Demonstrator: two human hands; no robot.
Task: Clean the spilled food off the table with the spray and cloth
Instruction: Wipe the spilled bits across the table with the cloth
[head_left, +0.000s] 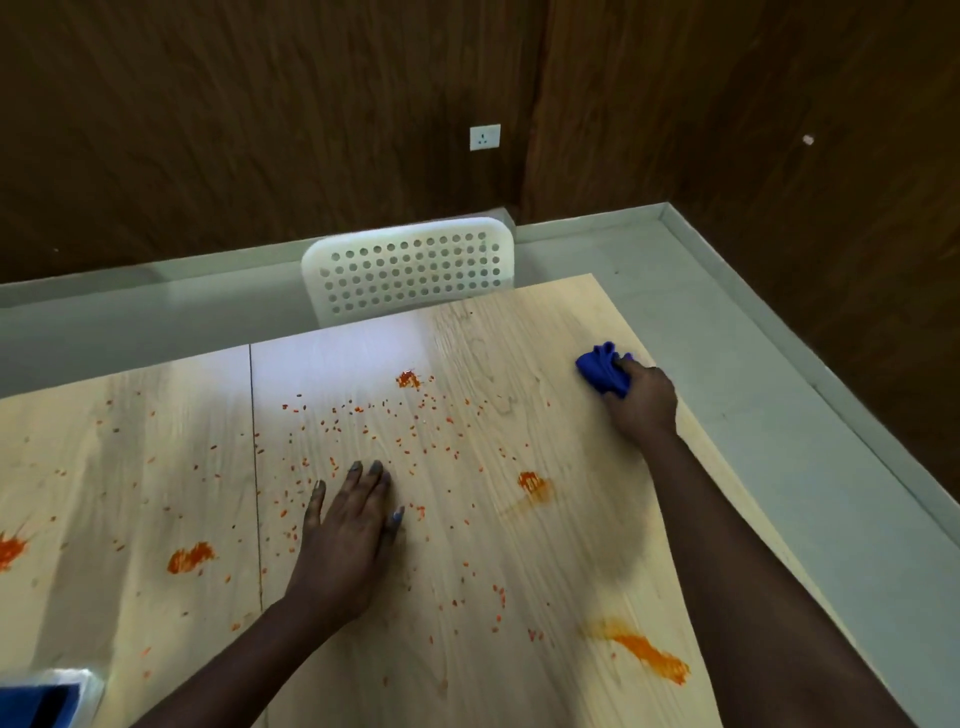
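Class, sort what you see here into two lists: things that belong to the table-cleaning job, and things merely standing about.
Belonging to the job:
blue cloth
right hand
left hand
orange spilled food
table

Merely about:
white chair
wall socket

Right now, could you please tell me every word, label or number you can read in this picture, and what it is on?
None can be read.
Wall socket: no readable marking.
Blue cloth in the right hand: no label visible.
Blue-and-white object at the bottom left corner: blurred, no text legible.
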